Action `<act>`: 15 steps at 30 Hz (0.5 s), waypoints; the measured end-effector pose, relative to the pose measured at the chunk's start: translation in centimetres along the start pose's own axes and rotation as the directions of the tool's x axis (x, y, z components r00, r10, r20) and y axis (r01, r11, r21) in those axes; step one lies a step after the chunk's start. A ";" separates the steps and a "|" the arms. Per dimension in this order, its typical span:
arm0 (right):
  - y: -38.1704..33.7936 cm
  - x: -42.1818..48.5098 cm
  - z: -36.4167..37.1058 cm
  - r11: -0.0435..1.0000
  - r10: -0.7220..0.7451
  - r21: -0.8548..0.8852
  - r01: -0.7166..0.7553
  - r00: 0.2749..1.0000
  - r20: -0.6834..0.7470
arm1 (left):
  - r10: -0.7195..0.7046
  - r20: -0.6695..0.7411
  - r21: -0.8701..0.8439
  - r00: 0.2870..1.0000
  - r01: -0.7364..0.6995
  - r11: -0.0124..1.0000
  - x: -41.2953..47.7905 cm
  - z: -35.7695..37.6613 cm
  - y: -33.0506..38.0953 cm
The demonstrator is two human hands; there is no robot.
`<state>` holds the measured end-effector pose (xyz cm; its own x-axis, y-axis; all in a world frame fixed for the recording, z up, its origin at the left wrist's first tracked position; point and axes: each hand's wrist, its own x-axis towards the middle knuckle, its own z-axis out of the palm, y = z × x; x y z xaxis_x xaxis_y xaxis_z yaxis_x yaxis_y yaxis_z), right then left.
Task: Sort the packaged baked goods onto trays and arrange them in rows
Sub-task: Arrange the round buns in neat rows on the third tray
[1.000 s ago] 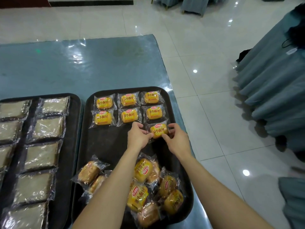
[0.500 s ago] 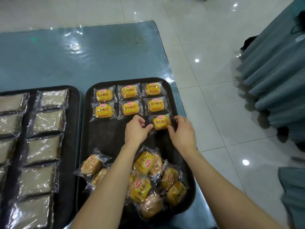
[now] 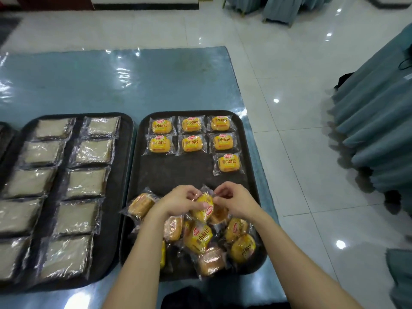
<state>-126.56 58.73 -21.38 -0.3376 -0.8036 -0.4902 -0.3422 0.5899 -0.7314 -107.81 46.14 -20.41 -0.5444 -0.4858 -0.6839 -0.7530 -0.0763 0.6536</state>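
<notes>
Change: both hands have left the seventh bun pack (image 3: 227, 162), which now lies alone at the right end of a third row, and have come back to the loose pile (image 3: 200, 239) at the tray's near end.
Table (image 3: 111, 85): blue top under shiny clear film, carrying two dark trays side by side.
Left tray (image 3: 128, 139): two columns of clear-wrapped pale sandwich packs (image 3: 87, 182), edge to edge.
Right tray (image 3: 178, 172): two full rows of three yellow bun packs (image 3: 191, 143) across the far end, labels up; the middle is bare black.
Loose pile: unsorted bun packs heaped together, some label up, some showing brown crust.
Left hand (image 3: 178, 201): fingers curled, pinching the left side of the top bun pack (image 3: 204, 209).
Right hand (image 3: 235, 201): fingers curled, pinching that pack's clear wrapper at its right edge.
Top bun pack: tilted with its red logo showing; cannot tell whether it rests on the pile or is just above it.
</notes>
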 end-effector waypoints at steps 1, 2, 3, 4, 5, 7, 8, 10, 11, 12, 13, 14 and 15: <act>-0.1 0.1 0.2 0.996 -0.008 0.093 0.012 0.999 -0.043 | 0.028 -0.062 -0.102 0.998 -0.035 0.994 -0.3 0.1 -0.4; -0.4 0.1 0.2 0.982 -0.009 0.189 0.028 0.995 -0.099 | 0.039 -0.141 -0.219 0.989 -0.070 0.973 -0.6 0.2 -0.7; -1.0 -0.1 0.2 0.962 0.004 0.271 0.037 0.988 -0.151 | 0.023 -0.228 -0.359 0.973 -0.107 0.927 -0.9 0.3 -0.9; -1.6 -0.3 0.1 0.943 0.021 0.331 0.041 0.983 -0.183 | -0.021 -0.304 -0.523 0.953 -0.149 0.839 -1.1 0.2 -1.3; -2.0 -0.3 0.1 0.929 0.027 0.369 0.043 0.983 -0.184 | -0.075 -0.345 -0.691 0.936 -0.199 0.695 -1.3 0.2 -1.4; -2.8 -0.5 0.4 0.925 0.005 0.377 0.036 0.994 -0.107 | -0.105 -0.369 -0.864 0.923 -0.299 0.406 -1.5 0.1 -1.6; -3.2 -0.6 0.8 0.929 -0.014 0.368 0.035 0.998 -0.060 | -0.096 -0.374 -0.884 0.923 -0.323 0.338 -1.7 0.2 -1.5; -4.1 -0.7 1.6 0.926 -0.051 0.374 0.055 0.998 -0.020 | -0.049 -0.345 -0.898 0.937 -0.315 0.306 -2.1 0.7 -1.2; -4.5 -0.7 1.9 0.916 -0.058 0.397 0.064 0.998 -0.027 | -0.022 -0.328 -0.894 0.944 -0.303 0.330 -2.3 1.0 -1.1; -4.7 -0.7 2.1 0.906 -0.056 0.418 0.068 0.998 -0.039 | -0.007 -0.320 -0.879 0.947 -0.294 0.375 -2.5 1.3 -1.2; -4.8 -0.6 2.2 0.903 -0.046 0.425 0.065 0.997 -0.055 | -0.007 -0.323 -0.855 0.947 -0.288 0.431 -2.5 1.4 -1.4; -4.8 -0.5 2.3 0.907 -0.033 0.418 0.058 0.997 -0.066 | -0.014 -0.331 -0.832 0.943 -0.285 0.476 -2.5 1.4 -1.6; -4.6 -0.3 2.3 0.913 -0.022 0.406 0.047 0.998 -0.066 | -0.021 -0.340 -0.822 0.940 -0.287 0.492 -2.4 1.2 -1.9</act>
<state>-122.81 56.09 -18.94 -0.3873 -0.8093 -0.4416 0.0280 0.4684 -0.8831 -105.51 48.46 -20.35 -0.3703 -0.7514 -0.5462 0.0890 -0.6140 0.7843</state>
